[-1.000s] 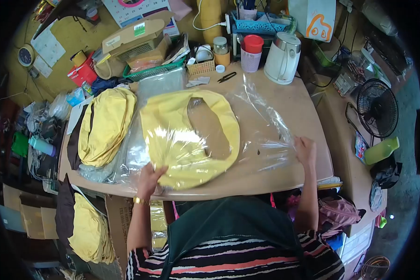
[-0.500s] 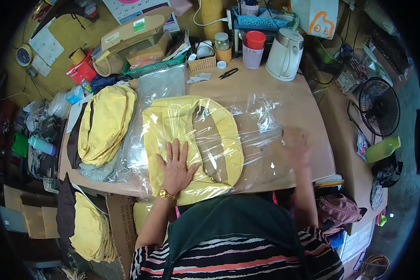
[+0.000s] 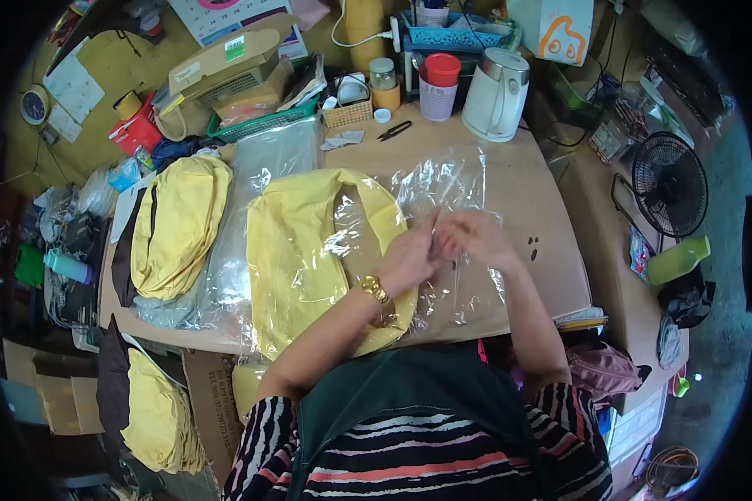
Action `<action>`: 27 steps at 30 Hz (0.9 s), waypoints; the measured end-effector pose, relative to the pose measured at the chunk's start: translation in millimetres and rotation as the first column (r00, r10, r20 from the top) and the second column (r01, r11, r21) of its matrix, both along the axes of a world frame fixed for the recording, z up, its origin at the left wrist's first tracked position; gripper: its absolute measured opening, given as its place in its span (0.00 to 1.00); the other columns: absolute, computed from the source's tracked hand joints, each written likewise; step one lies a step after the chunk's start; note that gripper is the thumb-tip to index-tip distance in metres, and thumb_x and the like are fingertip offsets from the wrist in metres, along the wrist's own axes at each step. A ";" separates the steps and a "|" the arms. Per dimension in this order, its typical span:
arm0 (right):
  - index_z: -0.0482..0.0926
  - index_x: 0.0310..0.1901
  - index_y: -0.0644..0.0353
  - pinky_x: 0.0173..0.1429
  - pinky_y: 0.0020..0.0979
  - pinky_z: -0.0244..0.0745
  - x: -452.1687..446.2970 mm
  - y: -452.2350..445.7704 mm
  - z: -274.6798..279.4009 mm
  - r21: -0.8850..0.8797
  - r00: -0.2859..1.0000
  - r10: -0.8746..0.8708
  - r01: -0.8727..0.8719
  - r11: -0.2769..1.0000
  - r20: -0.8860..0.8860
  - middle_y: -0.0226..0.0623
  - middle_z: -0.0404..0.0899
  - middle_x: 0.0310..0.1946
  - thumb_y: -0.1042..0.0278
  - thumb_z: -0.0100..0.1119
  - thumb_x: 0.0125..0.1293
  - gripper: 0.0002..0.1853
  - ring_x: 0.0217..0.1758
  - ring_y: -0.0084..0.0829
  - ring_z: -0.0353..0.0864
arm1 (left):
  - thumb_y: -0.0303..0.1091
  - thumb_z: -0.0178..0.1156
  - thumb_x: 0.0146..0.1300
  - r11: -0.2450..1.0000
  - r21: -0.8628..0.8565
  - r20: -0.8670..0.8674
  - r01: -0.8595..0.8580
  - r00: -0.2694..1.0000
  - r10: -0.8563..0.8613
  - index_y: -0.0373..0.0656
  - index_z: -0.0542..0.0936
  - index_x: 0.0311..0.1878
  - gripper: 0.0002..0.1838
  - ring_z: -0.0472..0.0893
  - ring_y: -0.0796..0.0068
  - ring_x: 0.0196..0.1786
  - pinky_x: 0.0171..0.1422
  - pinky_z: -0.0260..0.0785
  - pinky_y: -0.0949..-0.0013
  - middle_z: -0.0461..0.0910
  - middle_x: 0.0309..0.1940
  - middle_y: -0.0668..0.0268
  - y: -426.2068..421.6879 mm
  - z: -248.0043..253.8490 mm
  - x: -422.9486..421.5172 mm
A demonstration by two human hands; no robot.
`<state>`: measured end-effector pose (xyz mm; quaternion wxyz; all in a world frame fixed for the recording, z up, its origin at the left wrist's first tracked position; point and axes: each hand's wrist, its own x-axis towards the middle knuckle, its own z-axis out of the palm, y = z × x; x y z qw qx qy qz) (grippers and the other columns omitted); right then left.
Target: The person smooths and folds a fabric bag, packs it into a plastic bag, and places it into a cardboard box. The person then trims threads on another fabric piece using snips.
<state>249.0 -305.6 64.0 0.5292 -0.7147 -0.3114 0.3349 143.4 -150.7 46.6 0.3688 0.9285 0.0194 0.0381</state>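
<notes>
While the left hand and right hand meet, fingers bent, over the slack end of a clear plastic sleeve, whether either pinches it cannot be told. Left of them, the yellow cloth piece lies within the sleeve on the surface, partly under the left forearm. Light, even tension would probably serve best, keeping the sleeve uncreased and the cloth flat. Beyond, a calendar shows numbered dates, a cardboard box carries an unreadable green label, and a carton bears sideways print including "TEL".
</notes>
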 end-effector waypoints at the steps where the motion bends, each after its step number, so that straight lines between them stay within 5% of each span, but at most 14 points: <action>1: 0.81 0.42 0.62 0.46 0.37 0.75 8.2 -3.5 -0.9 0.002 1.000 -0.009 0.009 1.000 0.002 0.46 0.82 0.34 0.61 0.58 0.67 0.12 0.38 0.41 0.82 | 0.42 0.68 0.55 0.977 0.193 0.003 0.091 0.996 -0.094 0.43 0.66 0.67 0.37 0.81 0.51 0.43 0.49 0.73 0.54 0.80 0.37 0.51 10.7 -24.8 7.6; 2: 0.81 0.42 0.63 0.46 0.35 0.76 20.5 -11.3 -5.2 0.066 0.871 -0.293 0.291 0.954 0.394 0.45 0.82 0.34 0.64 0.57 0.67 0.11 0.37 0.38 0.82 | 0.42 0.68 0.55 0.977 0.191 0.005 0.097 0.995 -0.100 0.43 0.66 0.67 0.37 0.81 0.51 0.43 0.49 0.73 0.54 0.80 0.37 0.51 12.9 -27.9 9.4; 3: 0.81 0.42 0.64 0.46 0.33 0.76 31.6 -19.7 -11.3 0.228 0.526 -0.500 0.497 0.837 0.688 0.44 0.82 0.33 0.68 0.56 0.67 0.09 0.36 0.35 0.82 | 0.40 0.69 0.54 0.989 0.139 0.014 0.053 0.998 -0.056 0.44 0.70 0.63 0.34 0.82 0.53 0.43 0.49 0.73 0.57 0.80 0.37 0.53 13.6 -29.3 10.1; 5: 0.81 0.42 0.65 0.45 0.30 0.77 51.6 -37.5 -34.8 0.059 0.611 -0.326 0.415 0.908 0.722 0.41 0.82 0.33 0.69 0.55 0.67 0.09 0.36 0.32 0.82 | 0.39 0.71 0.53 0.996 0.084 0.016 0.015 1.000 -0.016 0.45 0.74 0.60 0.30 0.82 0.56 0.43 0.49 0.74 0.59 0.81 0.37 0.55 4.2 -29.0 12.8; 7: 0.81 0.42 0.66 0.44 0.28 0.77 51.5 -35.2 -36.3 -0.108 0.676 -0.139 0.310 0.945 0.724 0.39 0.83 0.34 0.71 0.54 0.67 0.09 0.35 0.29 0.82 | 0.36 0.68 0.56 0.979 -0.056 0.332 -0.194 0.921 0.201 0.43 0.79 0.51 0.19 0.82 0.60 0.40 0.44 0.74 0.62 0.81 0.36 0.56 -12.9 -16.9 19.2; 9: 0.81 0.43 0.65 0.44 0.26 0.77 34.9 -15.0 -23.8 0.108 0.994 0.114 -0.112 0.988 -0.004 0.37 0.83 0.38 0.70 0.55 0.66 0.09 0.41 0.24 0.82 | 0.35 0.65 0.58 0.977 -0.130 0.295 -0.169 0.934 0.201 0.41 0.78 0.42 0.12 0.81 0.55 0.36 0.42 0.72 0.57 0.79 0.29 0.55 -12.4 -5.0 24.4; 12: 0.81 0.46 0.64 0.45 0.27 0.77 52.4 -2.1 -58.9 0.096 0.957 0.033 -0.005 0.995 -0.287 0.37 0.83 0.40 0.68 0.55 0.67 0.11 0.43 0.25 0.82 | 0.33 0.61 0.60 0.979 -0.177 0.210 -0.100 0.968 0.137 0.39 0.75 0.36 0.09 0.80 0.49 0.32 0.41 0.71 0.52 0.76 0.22 0.54 -7.6 25.0 19.6; 14: 0.81 0.46 0.64 0.44 0.27 0.77 56.0 19.2 -95.3 0.100 0.945 0.039 -0.007 0.995 -0.324 0.37 0.82 0.40 0.67 0.55 0.67 0.11 0.42 0.25 0.82 | 0.33 0.60 0.60 0.976 -0.189 0.259 -0.105 0.954 0.153 0.38 0.74 0.36 0.08 0.79 0.48 0.31 0.40 0.71 0.52 0.75 0.21 0.53 -10.6 44.0 12.6; 16: 0.80 0.46 0.64 0.44 0.26 0.77 41.9 43.0 -91.1 0.126 0.878 0.032 0.032 0.992 -0.477 0.37 0.82 0.40 0.66 0.55 0.68 0.12 0.41 0.25 0.81 | 0.32 0.60 0.61 0.989 -0.050 0.441 0.137 0.892 -0.101 0.40 0.76 0.39 0.07 0.80 0.51 0.31 0.37 0.71 0.54 0.77 0.23 0.55 -19.5 56.9 -2.0; 17: 0.80 0.47 0.64 0.43 0.26 0.76 33.7 52.2 -81.2 0.141 0.832 0.027 0.062 0.988 -0.555 0.37 0.82 0.40 0.66 0.55 0.68 0.12 0.41 0.25 0.81 | 0.31 0.59 0.63 0.973 -0.157 0.200 0.167 0.971 -0.134 0.41 0.76 0.47 0.11 0.81 0.53 0.32 0.40 0.72 0.57 0.79 0.29 0.55 -23.3 92.1 -26.0; 19: 0.80 0.47 0.64 0.43 0.26 0.76 19.5 62.5 -57.1 0.154 0.742 0.010 0.126 0.980 -0.670 0.36 0.82 0.40 0.65 0.55 0.68 0.13 0.40 0.25 0.81 | 0.28 0.56 0.66 0.988 -0.153 0.310 0.013 0.950 0.036 0.45 0.76 0.54 0.13 0.81 0.68 0.31 0.31 0.70 0.65 0.82 0.37 0.60 -4.8 103.4 -53.4; 21: 0.79 0.48 0.64 0.42 0.26 0.76 8.9 69.8 -40.3 0.143 0.687 -0.024 0.185 0.972 -0.726 0.36 0.82 0.40 0.64 0.54 0.69 0.13 0.39 0.25 0.81 | 0.32 0.55 0.68 0.962 -0.023 0.429 -0.271 0.867 0.254 0.44 0.71 0.62 0.20 0.82 0.59 0.46 0.47 0.73 0.59 0.81 0.50 0.55 62.4 92.4 -68.0; 23: 0.79 0.48 0.64 0.42 0.26 0.76 -4.5 76.7 -29.2 0.120 0.648 -0.065 0.237 0.964 -0.759 0.36 0.82 0.40 0.63 0.54 0.69 0.14 0.38 0.25 0.80 | 0.43 0.54 0.68 0.749 0.307 0.449 -0.588 0.783 0.431 0.42 0.61 0.71 0.31 0.63 0.49 0.72 0.71 0.54 0.43 0.62 0.69 0.47 113.4 42.2 -80.0; 27: 0.78 0.49 0.63 0.40 0.26 0.76 -18.9 82.8 -17.4 0.088 0.629 -0.129 0.302 0.949 -0.767 0.35 0.81 0.39 0.61 0.54 0.70 0.15 0.37 0.26 0.80 | 0.51 0.50 0.67 0.658 0.445 0.190 -0.607 0.782 0.593 0.46 0.43 0.78 0.43 0.40 0.43 0.79 0.74 0.31 0.30 0.37 0.78 0.49 128.4 -39.8 -108.6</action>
